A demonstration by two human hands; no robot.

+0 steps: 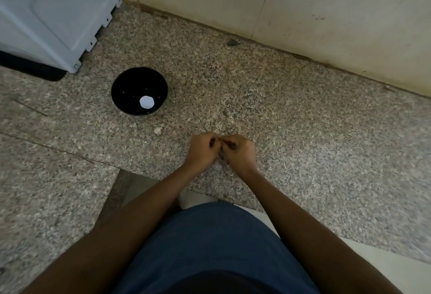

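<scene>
My left hand (201, 151) and my right hand (240, 153) meet over the speckled granite counter (291, 130), fingers curled and fingertips touching. Together they pinch a small item, almost wholly hidden between them, so I cannot tell what it is. A pale scrap (218, 165) lies on the counter just below the hands. A black bowl (117, 97) stands to the upper left, well apart from both hands. A single round white piece (147, 102) sits in it. Another small whitish bit (158, 131) lies on the counter between the bowl and my left hand.
A white appliance (46, 13) on a black base fills the back left corner. A cream tiled wall (291, 7) runs along the back. A small dark chip (232, 42) lies by the wall. The counter's front edge runs beside my body.
</scene>
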